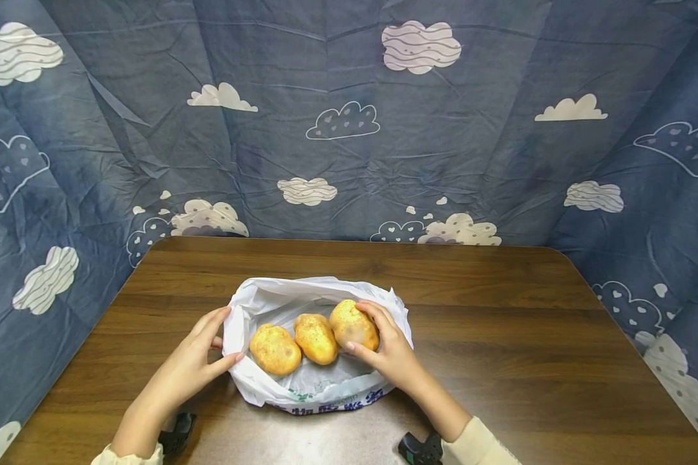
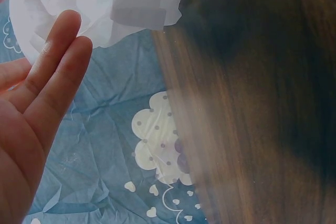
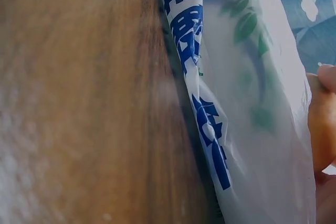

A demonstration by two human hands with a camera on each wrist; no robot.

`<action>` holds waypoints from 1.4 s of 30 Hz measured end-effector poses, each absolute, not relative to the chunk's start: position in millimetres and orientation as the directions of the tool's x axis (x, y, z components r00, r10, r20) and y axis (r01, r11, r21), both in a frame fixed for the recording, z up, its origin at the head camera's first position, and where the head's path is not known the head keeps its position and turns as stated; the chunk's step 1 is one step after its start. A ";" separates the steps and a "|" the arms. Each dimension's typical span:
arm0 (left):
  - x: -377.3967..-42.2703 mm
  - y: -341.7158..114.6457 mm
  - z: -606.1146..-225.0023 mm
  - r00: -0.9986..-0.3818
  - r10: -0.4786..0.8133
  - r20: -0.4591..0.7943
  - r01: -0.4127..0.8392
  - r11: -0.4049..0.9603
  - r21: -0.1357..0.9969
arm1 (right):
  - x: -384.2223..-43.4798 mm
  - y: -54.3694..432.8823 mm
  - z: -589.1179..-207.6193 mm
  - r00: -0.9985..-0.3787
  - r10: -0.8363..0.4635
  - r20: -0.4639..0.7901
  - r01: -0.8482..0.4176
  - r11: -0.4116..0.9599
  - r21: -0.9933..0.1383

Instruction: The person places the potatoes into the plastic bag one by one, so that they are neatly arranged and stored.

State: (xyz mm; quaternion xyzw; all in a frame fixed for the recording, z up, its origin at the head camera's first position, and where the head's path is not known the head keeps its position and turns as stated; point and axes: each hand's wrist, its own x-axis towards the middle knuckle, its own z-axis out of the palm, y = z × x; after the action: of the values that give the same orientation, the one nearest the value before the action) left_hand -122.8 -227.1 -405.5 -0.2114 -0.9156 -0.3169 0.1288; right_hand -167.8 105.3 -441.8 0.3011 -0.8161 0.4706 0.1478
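Note:
An open white plastic bag [image 1: 320, 394] lies on the table with three yellow potatoes in a row inside: a left potato [image 1: 275, 349], a middle potato [image 1: 315, 339] and a right potato [image 1: 353, 324]. My right hand [image 1: 392, 352] grips the right potato between thumb and fingers, over the bag's right rim. The right wrist view catches the edge of that potato [image 3: 321, 124] behind the bag wall [image 3: 262, 145]. At the bag's left rim, my left hand [image 1: 189, 368] rests with fingers and thumb spread. In the left wrist view its fingers [image 2: 60, 72] are extended against the white plastic [image 2: 94, 3].
The brown wooden table [image 1: 529, 349] extends around the bag. Behind it hangs a blue cloth [image 1: 349, 161] with cloud prints. A black wrist device [image 1: 177, 434] sits by the left wrist, another black device [image 1: 420, 448] by the right.

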 end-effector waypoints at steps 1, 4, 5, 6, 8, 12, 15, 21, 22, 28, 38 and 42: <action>-123.0 -227.2 -405.5 -0.878 0.305 0.369 0.467 0.711 0.526 | -168.0 105.4 -442.2 -0.774 -0.349 0.528 -0.632 0.380 -0.675; -124.1 -227.4 -405.9 -0.879 0.302 0.369 0.465 0.714 0.524 | -165.7 104.4 -438.8 -0.785 -0.336 0.521 -0.619 0.393 -0.680; -124.4 -227.4 -406.1 -0.879 0.302 0.370 0.466 0.715 0.522 | -166.1 104.7 -439.8 -0.788 -0.334 0.518 -0.616 0.398 -0.680; -124.8 -227.7 -406.6 -0.879 0.302 0.370 0.465 0.716 0.521 | -166.4 105.1 -440.7 -0.793 -0.331 0.512 -0.610 0.404 -0.682; -125.1 -227.8 -407.1 -0.878 0.302 0.371 0.466 0.715 0.521 | -166.7 106.0 -442.3 -0.808 -0.331 0.487 -0.588 0.415 -0.694; -124.4 -228.1 -407.4 -0.880 0.303 0.365 0.464 0.714 0.525 | -169.6 108.3 -449.6 -0.819 -0.339 0.462 -0.573 0.439 -0.692; -124.5 -228.2 -407.5 -0.881 0.303 0.363 0.462 0.715 0.525 | -169.9 108.6 -450.2 -0.822 -0.338 0.458 -0.568 0.450 -0.689; -124.8 -228.3 -407.7 -0.882 0.302 0.363 0.461 0.718 0.522 | -171.1 109.1 -451.6 -0.826 -0.339 0.451 -0.564 0.465 -0.682; -124.8 -228.3 -407.6 -0.882 0.301 0.361 0.459 0.719 0.522 | -171.2 109.2 -451.8 -0.826 -0.341 0.449 -0.563 0.466 -0.683; -124.3 -228.1 -406.5 -0.886 0.300 0.352 0.453 0.721 0.525 | -170.3 109.2 -450.6 -0.826 -0.343 0.448 -0.563 0.460 -0.687; -123.9 -228.2 -406.3 -0.889 0.299 0.346 0.448 0.721 0.529 | -168.2 109.5 -446.9 -0.796 -0.364 0.484 -0.606 0.456 -0.652; -123.8 -228.3 -405.8 -0.884 0.300 0.358 0.456 0.723 0.520 | -168.1 109.5 -445.4 -0.779 -0.373 0.504 -0.626 0.431 -0.649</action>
State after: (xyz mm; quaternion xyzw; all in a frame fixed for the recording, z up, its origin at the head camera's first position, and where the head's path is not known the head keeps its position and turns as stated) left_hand -123.8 -228.3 -405.8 -0.2055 -0.9197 -0.3104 0.1250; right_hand -168.1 109.5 -445.4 0.2996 -0.8337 0.4411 0.1439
